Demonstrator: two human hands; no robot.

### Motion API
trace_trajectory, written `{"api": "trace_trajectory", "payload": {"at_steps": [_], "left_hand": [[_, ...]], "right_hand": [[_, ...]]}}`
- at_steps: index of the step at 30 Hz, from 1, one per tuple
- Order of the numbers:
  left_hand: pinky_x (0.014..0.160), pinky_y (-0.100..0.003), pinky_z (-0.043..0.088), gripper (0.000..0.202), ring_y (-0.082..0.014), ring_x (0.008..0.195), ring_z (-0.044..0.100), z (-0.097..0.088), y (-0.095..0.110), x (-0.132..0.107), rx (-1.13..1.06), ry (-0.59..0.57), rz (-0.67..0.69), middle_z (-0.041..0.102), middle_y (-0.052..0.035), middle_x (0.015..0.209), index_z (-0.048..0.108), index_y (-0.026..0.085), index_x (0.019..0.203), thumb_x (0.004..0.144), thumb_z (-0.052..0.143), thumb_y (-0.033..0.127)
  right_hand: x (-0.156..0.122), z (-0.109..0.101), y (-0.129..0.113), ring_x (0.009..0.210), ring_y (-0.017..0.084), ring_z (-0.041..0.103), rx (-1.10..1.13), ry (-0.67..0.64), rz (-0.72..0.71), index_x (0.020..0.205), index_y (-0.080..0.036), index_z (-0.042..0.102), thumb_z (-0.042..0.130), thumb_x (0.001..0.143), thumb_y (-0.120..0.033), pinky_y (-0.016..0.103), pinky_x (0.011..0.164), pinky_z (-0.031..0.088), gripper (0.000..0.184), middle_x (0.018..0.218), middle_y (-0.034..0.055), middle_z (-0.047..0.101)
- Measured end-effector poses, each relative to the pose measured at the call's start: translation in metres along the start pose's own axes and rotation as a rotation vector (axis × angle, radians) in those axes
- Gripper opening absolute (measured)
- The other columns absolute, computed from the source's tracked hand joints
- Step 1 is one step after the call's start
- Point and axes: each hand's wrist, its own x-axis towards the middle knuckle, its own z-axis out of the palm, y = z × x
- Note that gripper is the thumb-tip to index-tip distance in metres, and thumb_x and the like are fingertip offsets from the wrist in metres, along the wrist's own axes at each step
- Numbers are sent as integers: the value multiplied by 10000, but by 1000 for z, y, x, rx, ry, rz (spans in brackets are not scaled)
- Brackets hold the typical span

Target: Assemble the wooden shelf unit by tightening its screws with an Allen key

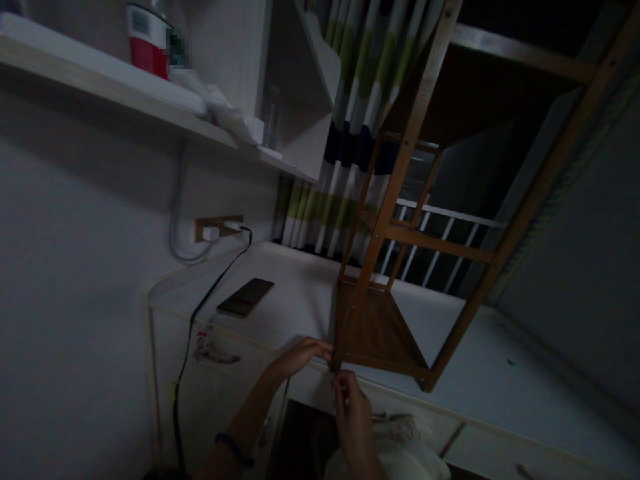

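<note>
A tall wooden shelf rack (395,220) stands on a white desk (480,373). My left hand (300,357) reaches to the foot of the rack's near left leg, fingers curled against it. My right hand (353,413) sits just below that same corner, fingertips pinched together at the desk's front edge; what they pinch is too small and dark to name. A dark band circles my left wrist.
A dark phone (245,297) lies on the desk at left, near a black cable (210,293) running from a wall socket (217,228). A wall shelf (125,100) carries a red and white can (147,40). Striped curtains (350,120) hang behind the rack. White cloth (400,453) lies below the desk.
</note>
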Motion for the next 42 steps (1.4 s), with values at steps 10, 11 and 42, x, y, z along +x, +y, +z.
{"api": "trace_trajectory", "payload": {"at_steps": [10, 11, 42], "left_hand": [[868, -321, 367, 324, -180, 840, 591, -3, -3, 3, -67, -85, 6, 685, -31, 807, 662, 146, 827, 666, 423, 294], [874, -323, 364, 322, -180, 836, 592, -4, -3, 4, -83, -94, 12, 685, -32, 803, 661, 145, 827, 667, 424, 294], [851, -325, 334, 357, -166, 814, 554, -3, -4, 4, -223, -75, -70, 636, -13, 777, 559, 144, 961, 638, 462, 260]], "right_hand": [[0, 8, 1, 626, 122, 582, -34, -16, -64, 899, -197, 510, 328, 853, -235, 198, 573, 419, 191, 751, 18, 601], [0, 7, 0, 643, 124, 591, -45, -6, -79, 912, -195, 518, 333, 850, -226, 201, 586, 428, 197, 773, 22, 612], [25, -8, -28, 546, 111, 565, 22, 118, -43, 790, -182, 507, 422, 827, -297, 199, 510, 420, 147, 651, -1, 593]]}}
